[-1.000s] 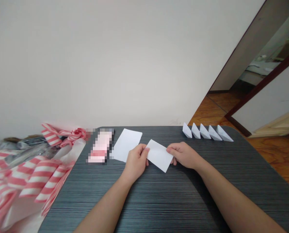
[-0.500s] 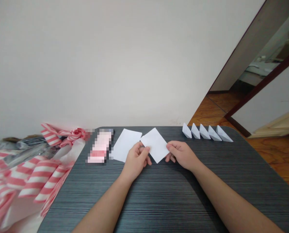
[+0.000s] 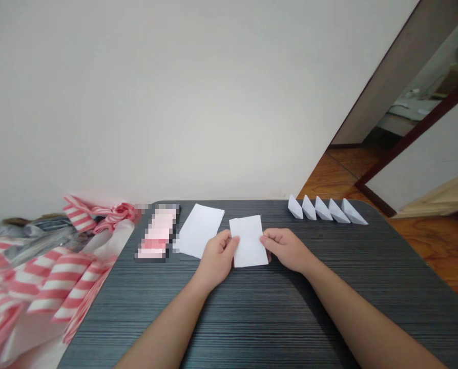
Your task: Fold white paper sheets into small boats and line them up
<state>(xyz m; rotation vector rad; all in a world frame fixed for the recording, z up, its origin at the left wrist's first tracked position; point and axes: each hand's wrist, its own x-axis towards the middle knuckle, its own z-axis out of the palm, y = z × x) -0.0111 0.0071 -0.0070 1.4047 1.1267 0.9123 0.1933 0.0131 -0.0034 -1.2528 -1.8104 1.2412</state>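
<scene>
Between my two hands is a white rectangular piece of paper [image 3: 248, 242], held over the dark table. My left hand [image 3: 218, 256] pinches its left edge, thumb on top and the other fingers curled underneath. On the right edge, my right hand [image 3: 286, 248] grips it the same way, its fingertips partly hidden behind the paper. More white paper [image 3: 200, 228] lies flat on the table just beyond my left hand. Several folded white paper boats [image 3: 315, 209] stand in a row at the far right of the table.
The dark wood-grain table [image 3: 229, 328] meets a pale wall [image 3: 213, 102] at its far edge. A blurred-out pink and white rectangular object [image 3: 159, 230] lies at the far left. Red-and-white striped cloth [image 3: 60, 277] is heaped left of the table. Wooden floor [image 3: 444, 246] shows at right.
The paper in my hands has turned from a diamond position to an upright rectangle and come slightly nearer. My hands have closed in on its sides; the boats and flat paper stayed put.
</scene>
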